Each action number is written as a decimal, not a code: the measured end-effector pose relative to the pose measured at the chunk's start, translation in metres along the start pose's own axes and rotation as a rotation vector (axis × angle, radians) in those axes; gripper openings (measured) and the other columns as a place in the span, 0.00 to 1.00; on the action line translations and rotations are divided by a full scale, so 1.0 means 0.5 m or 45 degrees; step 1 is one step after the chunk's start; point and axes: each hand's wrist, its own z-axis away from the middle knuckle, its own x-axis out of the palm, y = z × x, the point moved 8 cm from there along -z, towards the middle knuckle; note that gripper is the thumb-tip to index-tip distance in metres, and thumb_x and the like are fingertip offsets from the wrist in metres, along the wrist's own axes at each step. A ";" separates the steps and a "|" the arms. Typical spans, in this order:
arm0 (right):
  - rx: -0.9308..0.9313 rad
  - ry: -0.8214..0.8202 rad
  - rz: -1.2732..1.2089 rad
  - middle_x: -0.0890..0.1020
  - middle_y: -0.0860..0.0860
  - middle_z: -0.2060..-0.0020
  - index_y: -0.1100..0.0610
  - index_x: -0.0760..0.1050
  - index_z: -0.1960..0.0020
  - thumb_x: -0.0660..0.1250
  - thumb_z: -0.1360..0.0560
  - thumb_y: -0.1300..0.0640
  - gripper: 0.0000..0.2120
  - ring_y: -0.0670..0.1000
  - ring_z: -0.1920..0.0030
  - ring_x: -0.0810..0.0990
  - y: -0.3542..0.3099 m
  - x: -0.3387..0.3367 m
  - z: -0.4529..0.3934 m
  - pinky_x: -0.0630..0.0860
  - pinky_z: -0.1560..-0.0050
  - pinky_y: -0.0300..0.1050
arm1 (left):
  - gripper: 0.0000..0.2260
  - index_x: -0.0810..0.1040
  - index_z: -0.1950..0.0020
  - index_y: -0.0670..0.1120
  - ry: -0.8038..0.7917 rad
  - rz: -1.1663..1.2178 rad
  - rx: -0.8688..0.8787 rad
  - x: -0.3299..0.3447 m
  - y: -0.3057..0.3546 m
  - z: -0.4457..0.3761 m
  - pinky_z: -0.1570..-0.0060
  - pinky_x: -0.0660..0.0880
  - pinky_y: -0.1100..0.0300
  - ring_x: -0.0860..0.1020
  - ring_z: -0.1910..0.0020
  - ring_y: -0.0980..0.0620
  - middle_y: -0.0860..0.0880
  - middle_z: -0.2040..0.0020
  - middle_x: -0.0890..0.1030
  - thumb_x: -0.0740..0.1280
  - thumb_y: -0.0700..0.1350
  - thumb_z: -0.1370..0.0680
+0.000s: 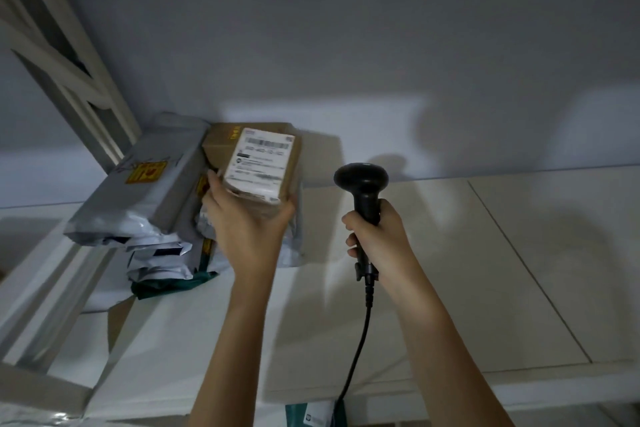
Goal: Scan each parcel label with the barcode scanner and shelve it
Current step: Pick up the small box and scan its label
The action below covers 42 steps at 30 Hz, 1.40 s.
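I see the brown cardboard parcel (pixel 256 163) up on the white shelf (pixel 450 270), at its left end, resting on a heap of grey and white mailer bags (pixel 145 191) that lies against the shelf's upright frame (pixel 79 55). My left hand (pixel 247 224) is at the near end of that parcel: the thumb lies up along its left edge and the fingers curl round the right near corner, so the hand grips the box from below and behind, with the palm under its near face. The white shipping label (pixel 261 163) sits on the parcel's top, facing up toward me, its barcode at the far end; the print is too blurred for me to read. Just to the right of the parcel, and apart from it, my right hand (pixel 379 236) is wrapped tight round the handle of the black barcode scanner (pixel 362 191), fingers curled round the front of the grip. The scanner stands upright with its broad head above my fist, level with the label's near edge. I cannot tell whether a finger is on the trigger. Its black cable (pixel 360 340) hangs down from the handle between my forearms and passes below the shelf's front edge.
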 end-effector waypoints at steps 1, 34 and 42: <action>-0.019 0.000 0.018 0.71 0.54 0.65 0.59 0.67 0.54 0.63 0.27 0.64 0.05 0.49 0.70 0.72 -0.005 -0.002 0.004 0.73 0.68 0.42 | 0.51 0.53 0.24 0.39 -0.028 0.053 0.027 0.008 0.009 0.017 0.43 0.70 0.51 0.66 0.33 0.43 0.39 0.31 0.65 0.79 0.50 0.38; -0.175 0.159 0.211 0.72 0.55 0.71 0.58 0.68 0.58 0.63 0.29 0.59 0.04 0.52 0.74 0.71 -0.008 -0.176 0.099 0.69 0.71 0.44 | 0.43 0.67 0.34 0.44 -0.356 0.403 -0.309 0.186 0.128 0.261 0.44 0.74 0.45 0.76 0.43 0.45 0.47 0.37 0.69 0.56 0.64 0.45; -0.382 0.049 0.699 0.72 0.48 0.70 0.55 0.68 0.59 0.65 0.31 0.58 0.05 0.47 0.71 0.70 -0.041 -0.223 0.087 0.66 0.69 0.39 | 0.44 0.61 0.31 0.44 -0.507 0.313 0.211 0.200 0.102 0.215 0.43 0.66 0.75 0.68 0.37 0.50 0.53 0.36 0.65 0.79 0.44 0.43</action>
